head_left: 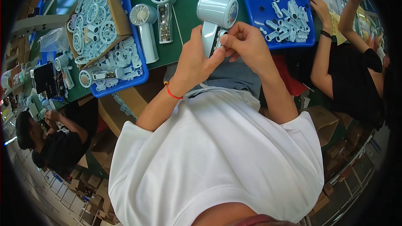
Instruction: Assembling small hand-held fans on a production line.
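Note:
A pale blue handheld fan point(214, 9) is in front of me, its round head up and its handle pointing down toward my body. My left hand point(196, 62) is closed around the handle, thumb along the near side. Dark inner parts show along the handle's open right side. My right hand point(250, 47) is closed there, thumb and fingertips pinched together against that side. Anything small between those fingertips is hidden. Beyond my left hand lie another fan with its handle open on a circuit board point(165, 23) and a fan with a closed handle point(147, 37).
At left, a blue tray point(145, 79) bears a cardboard box point(122, 19) of ring-shaped fan parts and loose handle pieces. Another blue tray point(251, 6) with handle pieces stands at right. Co-workers sit on both sides; one's arm point(321, 54) is near the right tray.

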Available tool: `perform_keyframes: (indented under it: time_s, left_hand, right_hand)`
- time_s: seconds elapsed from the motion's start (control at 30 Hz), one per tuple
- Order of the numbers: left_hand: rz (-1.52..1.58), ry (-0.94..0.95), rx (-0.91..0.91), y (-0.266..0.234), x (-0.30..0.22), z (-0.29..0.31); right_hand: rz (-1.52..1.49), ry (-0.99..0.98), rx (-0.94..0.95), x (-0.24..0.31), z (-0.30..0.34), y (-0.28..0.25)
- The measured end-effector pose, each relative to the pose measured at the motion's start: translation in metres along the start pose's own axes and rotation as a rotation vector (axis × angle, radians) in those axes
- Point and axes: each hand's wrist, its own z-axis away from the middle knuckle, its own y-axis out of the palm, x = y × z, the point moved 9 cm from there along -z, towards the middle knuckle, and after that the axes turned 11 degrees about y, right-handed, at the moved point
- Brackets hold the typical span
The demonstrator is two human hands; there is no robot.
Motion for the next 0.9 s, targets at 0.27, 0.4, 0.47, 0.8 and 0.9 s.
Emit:
perform_keyframes:
  time_s: [0.27,0.4,0.47,0.8,0.9]
  left_hand:
    - [0.731,-0.218,0.085,0.013,0.002,0.008]
    - [0.791,-0.204,0.126,0.013,-0.014,0.011]
    - [0.834,-0.201,0.149,0.018,-0.022,0.014]
    - [0.828,-0.202,0.121,0.017,-0.024,0.018]
    - [0.476,-0.111,0.112,0.007,-0.015,0.01]
  right_hand:
    - [-0.128,-0.165,0.089,-0.002,-0.002,0.016]
    - [-0.293,-0.248,0.114,0.014,0.02,0.025]
    - [-0.356,-0.192,0.181,0.013,0.024,0.031]
    - [-0.392,-0.315,0.217,0.017,0.024,0.033]
    - [-0.336,-0.244,0.29,0.006,0.017,0.03]
